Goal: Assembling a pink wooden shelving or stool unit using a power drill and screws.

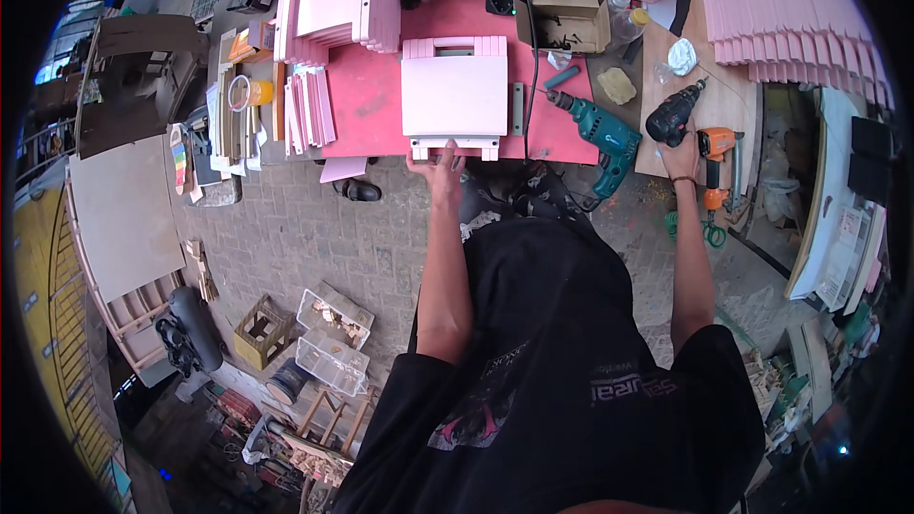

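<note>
On the red tabletop in front of me lies a pink wooden assembly (455,95), a flat panel with slotted rails along its far and near edges. My left hand (440,168) grips the near rail, a finger over its top and the others around its edge. Off to the right, my right hand (681,156) is closed around the handle of a black cordless drill (674,114), whose bit points away to the upper right. A teal corded drill (606,141) lies between the assembly and that hand. Right beside the black drill is an orange nail gun (716,145).
Stacked pink parts (347,2) stand at the back left, more pink slats (795,19) at the far right. An open cardboard box (568,19) holds dark screws. A black cable (533,57) crosses the red tabletop (367,95). Plastic crates (333,352) sit on the paved floor.
</note>
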Demonstrator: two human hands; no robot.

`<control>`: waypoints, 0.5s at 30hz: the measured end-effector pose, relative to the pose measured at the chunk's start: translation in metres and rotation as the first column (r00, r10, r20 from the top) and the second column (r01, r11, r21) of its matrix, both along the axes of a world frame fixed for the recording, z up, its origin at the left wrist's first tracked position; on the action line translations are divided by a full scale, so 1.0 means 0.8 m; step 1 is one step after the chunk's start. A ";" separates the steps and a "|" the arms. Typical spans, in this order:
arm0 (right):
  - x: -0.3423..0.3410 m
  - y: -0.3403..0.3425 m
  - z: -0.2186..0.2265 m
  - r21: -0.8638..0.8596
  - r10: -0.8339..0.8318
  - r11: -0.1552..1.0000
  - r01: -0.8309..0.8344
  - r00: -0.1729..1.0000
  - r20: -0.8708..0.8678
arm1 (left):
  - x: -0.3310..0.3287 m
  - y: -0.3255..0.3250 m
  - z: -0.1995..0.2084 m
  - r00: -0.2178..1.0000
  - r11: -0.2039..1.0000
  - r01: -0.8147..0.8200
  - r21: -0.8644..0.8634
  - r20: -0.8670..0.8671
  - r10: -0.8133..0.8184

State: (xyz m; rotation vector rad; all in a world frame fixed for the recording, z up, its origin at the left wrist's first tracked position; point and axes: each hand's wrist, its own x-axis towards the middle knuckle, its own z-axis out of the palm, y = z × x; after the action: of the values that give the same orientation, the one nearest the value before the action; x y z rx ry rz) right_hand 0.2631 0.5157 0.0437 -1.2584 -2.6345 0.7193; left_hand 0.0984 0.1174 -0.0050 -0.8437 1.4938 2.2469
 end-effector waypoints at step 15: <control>0.042 -0.198 0.219 -0.772 0.004 0.573 -0.275 0.943 -0.333 | 0.000 -0.009 -0.039 0.991 0.994 0.058 0.096 0.119 -0.069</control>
State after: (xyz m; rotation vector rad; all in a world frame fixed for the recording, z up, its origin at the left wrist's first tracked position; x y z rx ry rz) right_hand 0.2969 0.3570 0.2191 -0.9235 -2.1603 2.1452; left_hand 0.0987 0.1104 -0.0366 -0.8759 1.3330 2.1595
